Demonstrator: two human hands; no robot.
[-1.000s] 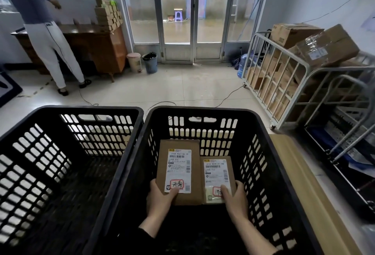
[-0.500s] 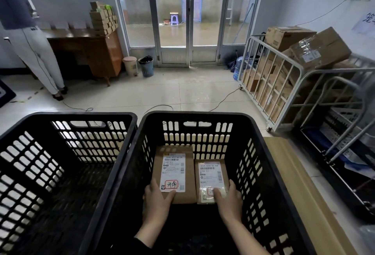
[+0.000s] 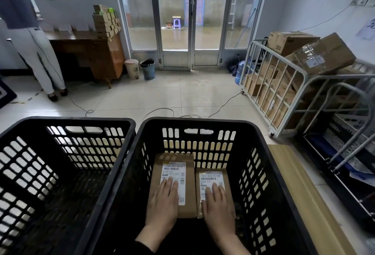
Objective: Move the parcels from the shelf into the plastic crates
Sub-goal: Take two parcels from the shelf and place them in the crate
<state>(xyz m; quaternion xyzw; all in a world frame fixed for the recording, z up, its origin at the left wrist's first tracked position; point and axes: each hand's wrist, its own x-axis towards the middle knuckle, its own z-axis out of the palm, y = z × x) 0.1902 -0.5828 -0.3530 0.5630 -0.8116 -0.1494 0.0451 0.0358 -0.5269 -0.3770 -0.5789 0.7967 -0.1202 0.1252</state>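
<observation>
Now, with left hand [image 3: 162, 200] flat on the larger brown cardboard parcel [image 3: 159, 164] and right hand [image 3: 218, 204] flat on the smaller parcel [image 3: 211, 176] inside the right black slotted plastic crate [image 3: 203, 122], withdraw and fetch more from the shelf.

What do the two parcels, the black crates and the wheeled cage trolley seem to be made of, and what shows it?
Larger parcel and smaller parcel: matt brown cardboard with paper labels; the smaller seems partly covered in glossy film. Right crate and left crate: black moulded plastic, slotted walls. Cage trolley: probably painted metal tubing, pale grey.
</observation>
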